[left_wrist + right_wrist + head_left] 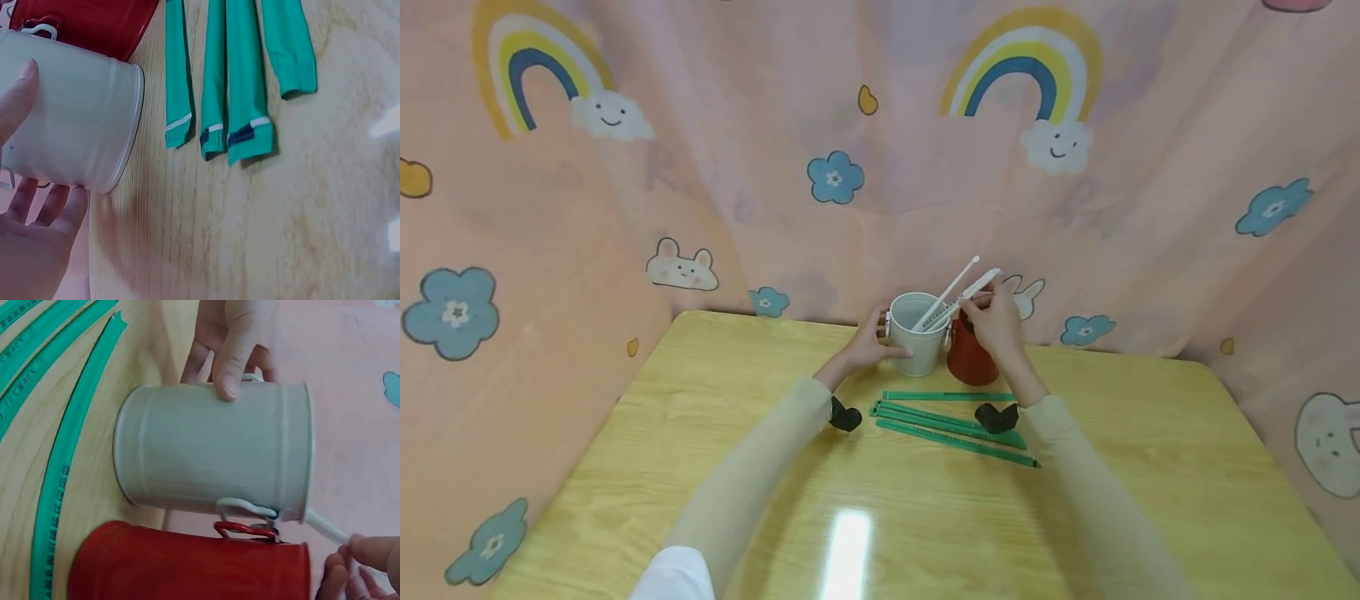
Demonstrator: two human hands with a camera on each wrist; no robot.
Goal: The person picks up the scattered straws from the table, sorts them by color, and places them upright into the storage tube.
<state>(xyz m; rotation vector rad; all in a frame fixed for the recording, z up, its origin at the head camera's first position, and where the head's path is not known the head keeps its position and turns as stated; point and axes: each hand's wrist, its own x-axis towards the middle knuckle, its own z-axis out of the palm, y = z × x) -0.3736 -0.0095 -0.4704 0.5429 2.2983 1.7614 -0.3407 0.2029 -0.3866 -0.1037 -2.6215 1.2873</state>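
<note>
My left hand (865, 345) holds the white bucket (913, 358), which stands upright near the table's back edge. In the right wrist view its thumb lies on the bucket's wall, with fingers behind by a side handle. Between thumb and fingers, my right hand (998, 321) pinches a slim white wrapped stick (987, 279) that slants over the bucket's rim. Another white stick (962, 273) leans inside the bucket. Just to the right stands a red bucket (972, 363), partly hidden behind my right hand; the two buckets' handles meet in the right wrist view (247, 529).
In front of the buckets several long green strips with dark printing (958, 446) lie across the wooden table (700, 467). A pink patterned curtain (760, 208) hangs close behind the table. Dark heart-shaped pieces (847, 416) sit at both wrists.
</note>
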